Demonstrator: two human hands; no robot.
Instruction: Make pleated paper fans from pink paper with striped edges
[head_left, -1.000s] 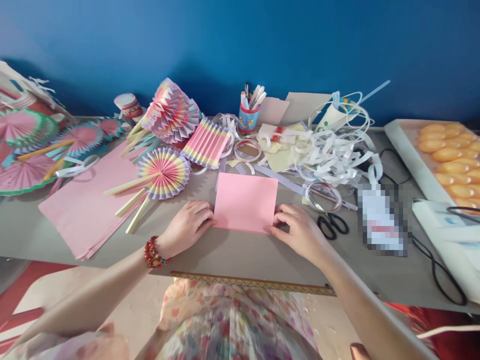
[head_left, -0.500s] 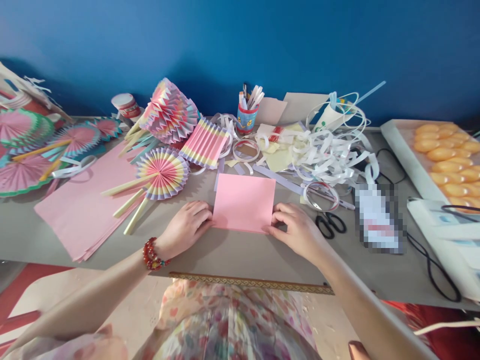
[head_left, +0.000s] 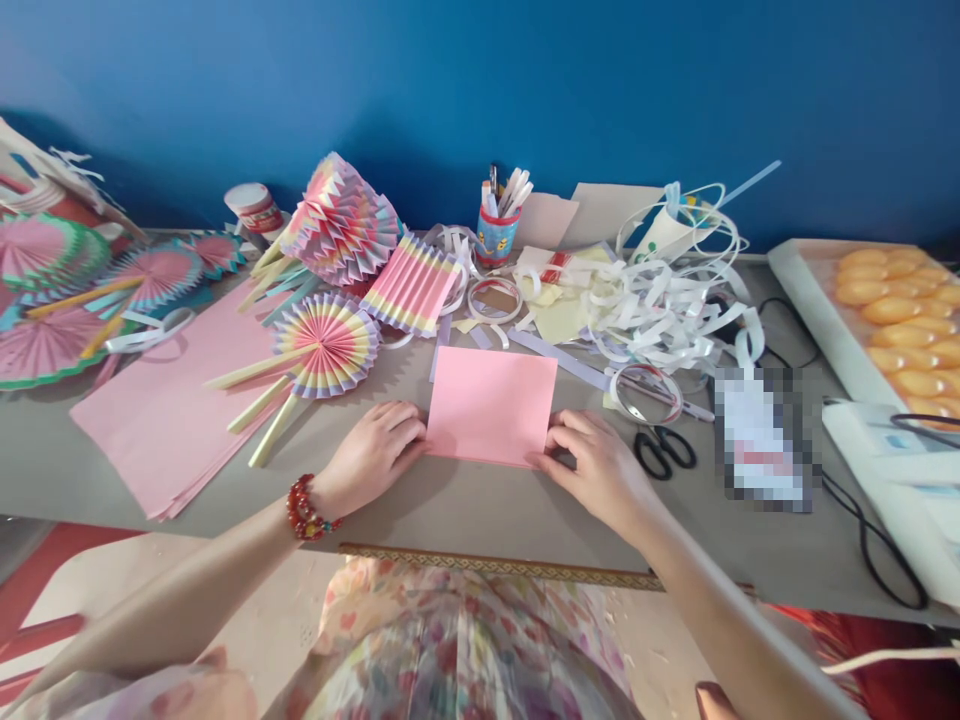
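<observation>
A pink folded paper (head_left: 491, 405) lies flat on the grey table, near its front edge. My left hand (head_left: 379, 445) grips the paper's lower left edge between thumb and fingers, with a red bead bracelet on the wrist. At the lower right edge, my right hand (head_left: 589, 455) pinches the same paper. Close to the left hand rests a round pleated fan (head_left: 326, 345) in pink, yellow and purple. Black-handled scissors (head_left: 664, 452) lie just right of my right hand.
Pink sheets (head_left: 176, 410) and more pleated fans (head_left: 157, 275) cover the left side. Behind stand a pen cup (head_left: 497, 235) and curled white strips (head_left: 660, 310). A tape roll (head_left: 645, 393) and a tray of yellow pieces (head_left: 806, 300) are at the right.
The view has shifted slightly, so things at the right appear a little farther right. Both hands keep their places at the paper's edges.
</observation>
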